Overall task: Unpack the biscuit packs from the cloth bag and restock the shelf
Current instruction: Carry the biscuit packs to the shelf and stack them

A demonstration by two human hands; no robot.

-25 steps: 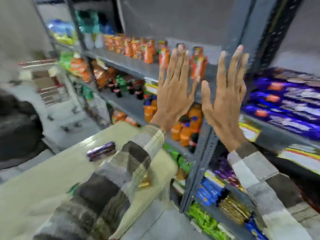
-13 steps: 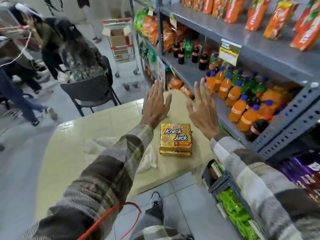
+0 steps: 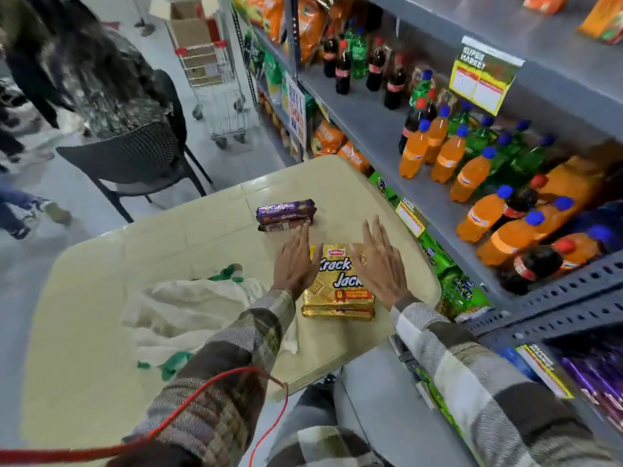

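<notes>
A yellow Krack Jack biscuit pack (image 3: 338, 291) lies on the cream table (image 3: 101, 315), near its right edge. My left hand (image 3: 296, 261) hovers flat at the pack's left side and my right hand (image 3: 379, 261) at its right side, fingers spread, both holding nothing. Two purple biscuit packs (image 3: 286, 214) lie stacked just beyond my hands. The white cloth bag (image 3: 188, 310) with green print lies crumpled on the table to the left of my left arm. The grey metal shelf (image 3: 371, 126) stands to the right.
The shelf holds orange, green and cola bottles (image 3: 478, 176) and snack packets, with purple packs low on the right. A black chair (image 3: 135, 163), a trolley (image 3: 215, 79) and people stand past the table. A red cord (image 3: 215, 392) crosses my left sleeve.
My view has swung down from the shelf to the table. Both hands have dropped from in front of the shelf to either side of the Krack Jack pack.
</notes>
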